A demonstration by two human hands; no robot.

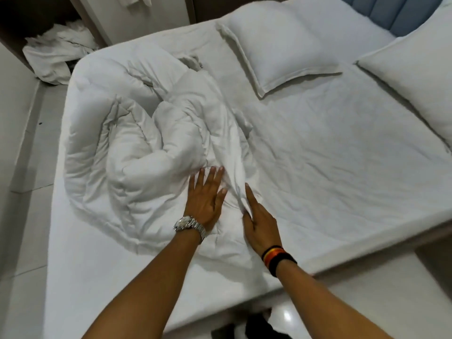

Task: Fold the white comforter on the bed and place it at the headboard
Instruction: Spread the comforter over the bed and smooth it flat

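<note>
The white comforter [137, 143] lies bunched in loose rolls on the bed's [330, 167] left half, its long axis running from the near edge toward the headboard [391, 13]. The left hand [205, 199] lies flat on it, fingers spread; the right hand [259, 221], grip open, touches a raised fold. Two pillows [274, 45] sit beyond.
</note>
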